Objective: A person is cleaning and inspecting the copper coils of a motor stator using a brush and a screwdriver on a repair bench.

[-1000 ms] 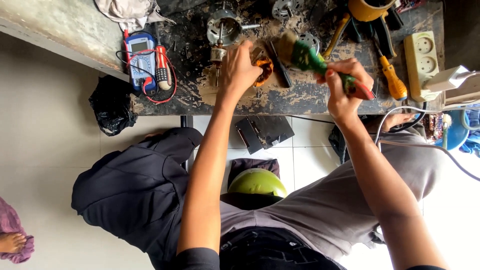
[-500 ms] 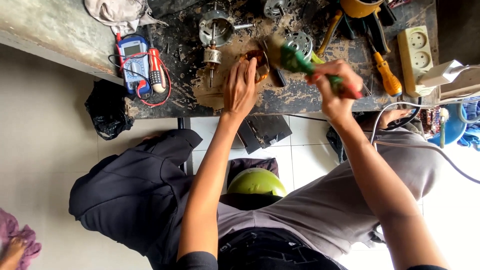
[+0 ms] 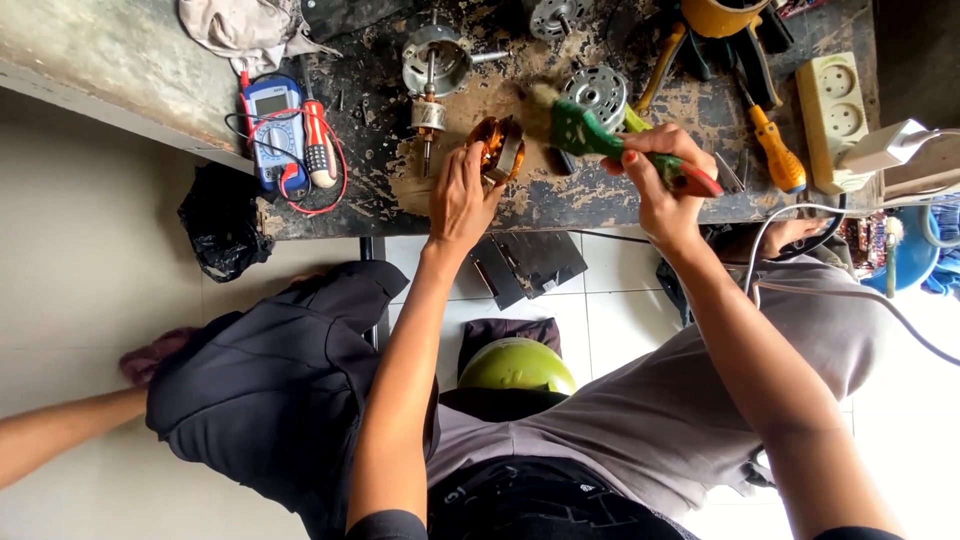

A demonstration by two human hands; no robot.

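Note:
My left hand (image 3: 463,192) grips a motor stator (image 3: 498,147) with copper windings, held upright on the worn black workbench (image 3: 600,195). My right hand (image 3: 662,180) is closed around the handle of a green paintbrush (image 3: 590,133), whose pale bristles point at the stator's right side. Both hands work near the bench's front edge.
A blue multimeter (image 3: 274,128) with red leads lies at the left. A rotor with shaft (image 3: 431,70), a motor end cover (image 3: 597,92), an orange-handled screwdriver (image 3: 773,145), pliers (image 3: 755,60) and a cream power strip (image 3: 836,110) lie on the bench. A green round object (image 3: 516,365) sits on the floor between my knees.
The view has shifted a little. My left hand has turned the stator so its copper windings show, and the brush tip has come closer to it.

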